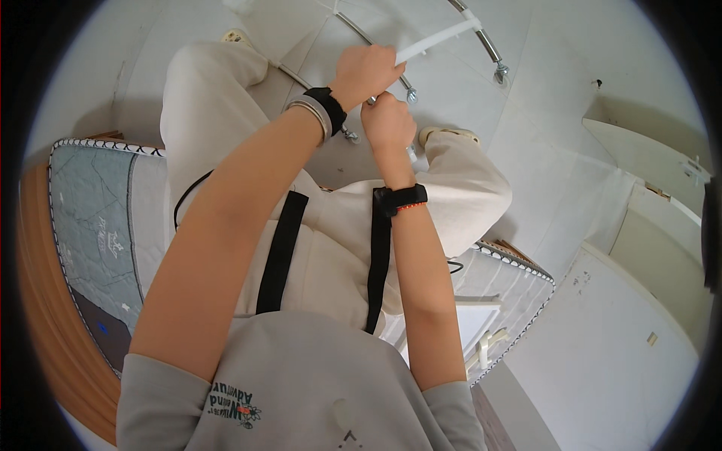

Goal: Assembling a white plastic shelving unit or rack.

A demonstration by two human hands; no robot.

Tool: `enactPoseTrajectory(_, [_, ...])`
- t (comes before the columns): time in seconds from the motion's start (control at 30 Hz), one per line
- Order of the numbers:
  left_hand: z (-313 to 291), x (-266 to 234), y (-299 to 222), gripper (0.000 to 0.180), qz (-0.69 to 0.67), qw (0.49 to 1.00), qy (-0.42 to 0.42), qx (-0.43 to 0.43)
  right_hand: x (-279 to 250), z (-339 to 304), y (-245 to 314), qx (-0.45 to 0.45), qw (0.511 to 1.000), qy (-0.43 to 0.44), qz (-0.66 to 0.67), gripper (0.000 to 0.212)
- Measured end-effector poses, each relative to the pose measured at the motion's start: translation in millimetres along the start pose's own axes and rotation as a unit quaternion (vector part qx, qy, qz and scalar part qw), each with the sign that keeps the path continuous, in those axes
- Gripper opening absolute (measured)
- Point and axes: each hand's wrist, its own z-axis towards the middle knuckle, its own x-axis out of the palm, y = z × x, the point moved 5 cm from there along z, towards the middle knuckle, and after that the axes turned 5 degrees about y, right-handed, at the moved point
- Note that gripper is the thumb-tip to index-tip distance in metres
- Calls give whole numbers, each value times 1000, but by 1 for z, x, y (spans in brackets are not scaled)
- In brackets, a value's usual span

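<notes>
My left hand (368,71) is closed round the near end of a white tube (436,41), which slants up and right to a white joint. Just below it, my right hand (389,120) is a fist; a bit of shiny metal tube (371,100) shows between the two hands. Most of what the right hand grips is hidden by its fingers. The white tube meets a metal leg (483,43) with a caster (501,72) at its foot. Another metal tube (353,28) runs behind my left hand toward a second caster (411,95). A third caster (352,136) lies beneath my wrists.
My legs are spread to both sides of the frame, over pale floor tiles (519,128). I sit on a mattress edge (90,218). At my right lie a white framed panel (451,327) and white plastic parts (489,347). White cabinets (602,323) stand farther right.
</notes>
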Motion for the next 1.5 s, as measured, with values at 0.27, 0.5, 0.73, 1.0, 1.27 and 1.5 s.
enactPoseTrajectory(0.27, [4,-1,4,32,12,1000,-23,10,11,-12,9,-79,978,-186,-59,18])
enactPoseTrajectory(0.5, [7,-2,7,34,17,1000,14,-4,4,-4,11,-95,979,-163,-69,15])
enactPoseTrajectory(0.73, [17,-10,2,34,5,1000,2,-16,-4,23,3,-116,990,-62,-51,16])
enactPoseTrajectory(1.0, [34,-4,-3,33,-27,999,-29,-19,-10,36,-5,-55,987,-112,-100,10])
enactPoseTrajectory(1.27, [37,-7,0,37,-50,998,-46,10,-10,35,1,-34,986,-148,-67,12])
enactPoseTrajectory(1.5, [38,-8,0,36,-42,994,-72,70,-10,44,-7,-113,982,-140,-65,14])
